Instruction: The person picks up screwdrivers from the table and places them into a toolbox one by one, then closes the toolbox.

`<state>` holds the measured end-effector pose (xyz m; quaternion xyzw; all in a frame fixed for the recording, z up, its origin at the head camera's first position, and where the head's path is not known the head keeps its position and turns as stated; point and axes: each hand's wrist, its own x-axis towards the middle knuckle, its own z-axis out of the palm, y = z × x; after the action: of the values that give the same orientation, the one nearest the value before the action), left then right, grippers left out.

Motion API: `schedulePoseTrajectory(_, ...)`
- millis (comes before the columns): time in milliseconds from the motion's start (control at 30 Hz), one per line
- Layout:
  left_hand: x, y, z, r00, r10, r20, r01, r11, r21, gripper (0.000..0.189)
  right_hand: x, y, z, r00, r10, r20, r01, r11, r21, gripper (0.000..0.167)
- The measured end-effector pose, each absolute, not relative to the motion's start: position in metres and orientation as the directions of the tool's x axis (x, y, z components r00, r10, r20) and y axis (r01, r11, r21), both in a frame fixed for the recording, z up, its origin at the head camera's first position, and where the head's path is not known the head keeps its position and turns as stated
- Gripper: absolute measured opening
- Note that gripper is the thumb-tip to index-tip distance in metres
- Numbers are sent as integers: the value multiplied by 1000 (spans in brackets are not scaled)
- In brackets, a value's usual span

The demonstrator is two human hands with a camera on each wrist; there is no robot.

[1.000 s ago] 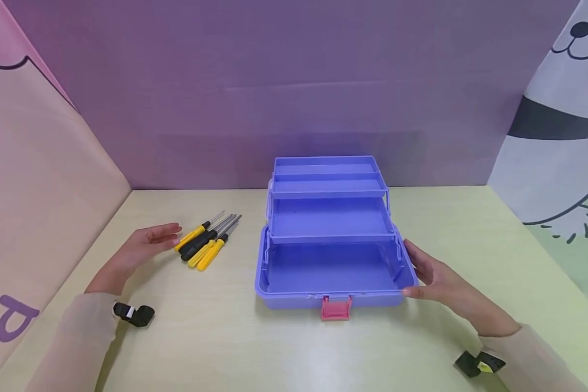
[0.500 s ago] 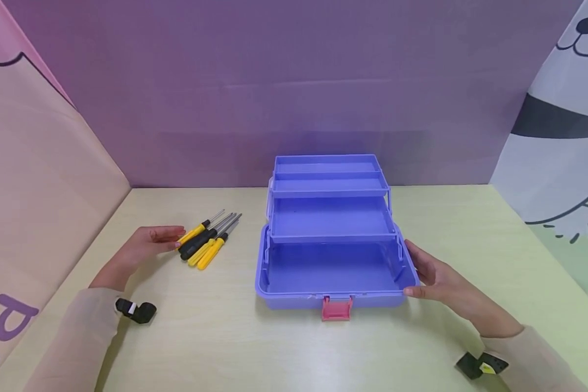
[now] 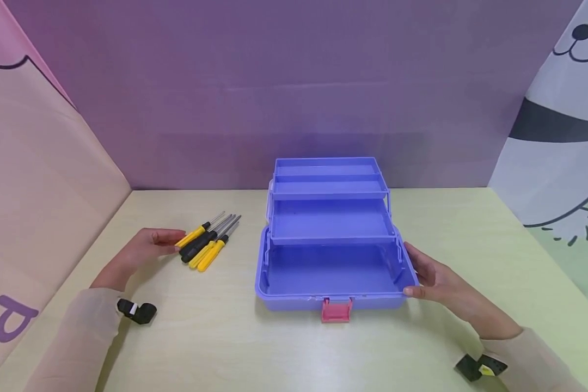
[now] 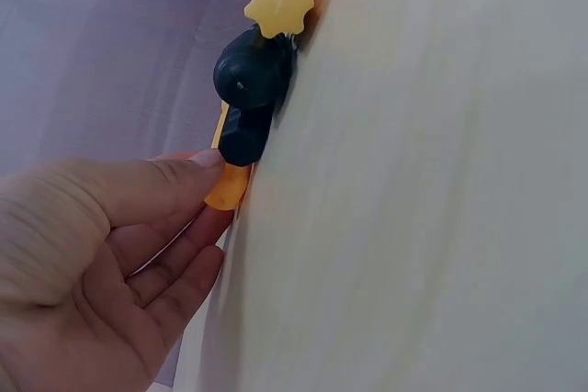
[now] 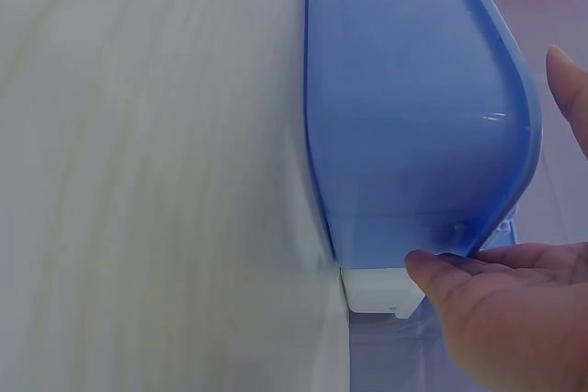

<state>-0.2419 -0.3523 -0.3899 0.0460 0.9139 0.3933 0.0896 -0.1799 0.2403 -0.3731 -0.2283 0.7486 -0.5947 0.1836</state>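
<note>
The yellow-handled screwdriver (image 3: 191, 236) lies at the three o'clock side of the left hand (image 3: 149, 244), its butt pinched between thumb and fingers, leftmost in a bundle with more black and yellow screwdrivers (image 3: 212, 256). Further toward three o'clock, the right hand (image 3: 436, 277) touches the right end of the lilac cantilever toolbox (image 3: 286, 304) (thumb spread from its fingers). Beneath is a pale wood-grained table (image 3: 215, 337); a purple backdrop (image 3: 299, 65) rises at twelve. The screwdriver's long axis runs slantwise, its blade pointing toward two o'clock.
</note>
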Motion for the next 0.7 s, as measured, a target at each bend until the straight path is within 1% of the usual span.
schedulePoseTrajectory(400,-243,-346,-389,-984,121,-132,3,748,664,44,-180,242,-378,-830,-557,11,-149,202,-968,91)
schedulePoseTrajectory(700,-244,-345,-386,-986,95,-137,-16,767,641,43,-181,242,-377,-821,-570,41,-169,174,-970,95)
